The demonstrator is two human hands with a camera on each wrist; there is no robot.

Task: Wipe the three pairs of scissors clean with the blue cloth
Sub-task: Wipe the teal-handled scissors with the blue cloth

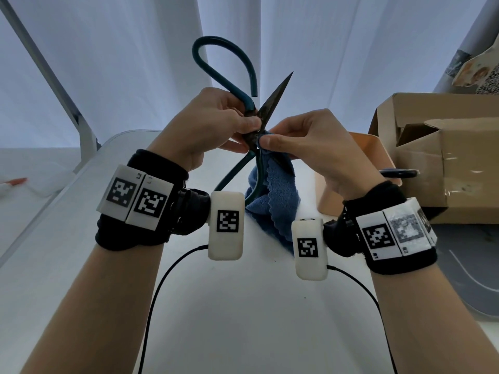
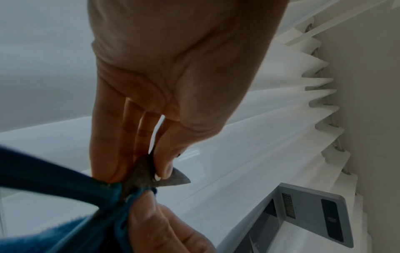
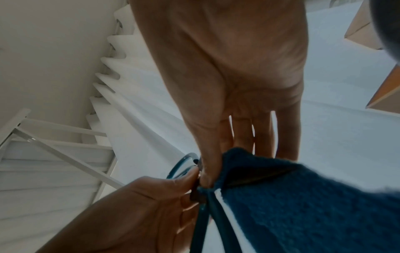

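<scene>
Held up over the white table is a large pair of scissors point(image 1: 278, 95) with teal loop handles and dark, stained blades, spread wide. My left hand point(image 1: 249, 125) grips them at the pivot; in the left wrist view its fingertips point(image 2: 164, 171) pinch the blade base. My right hand point(image 1: 266, 137) pinches the blue cloth point(image 1: 272, 201) around the lower blade just beside the pivot, and the rest of the cloth hangs down to the table. The right wrist view shows the cloth point(image 3: 303, 205) covering that blade. A second pair of scissors point(image 1: 398, 173) with dark handles lies at the right.
An orange container point(image 1: 367, 147) stands right of my hands, with the second pair across its rim. A brown cardboard box point(image 1: 445, 157) sits behind it. White curtains hang beyond the table point(image 1: 216, 306). A white rack frame point(image 1: 67, 103) leans at the left.
</scene>
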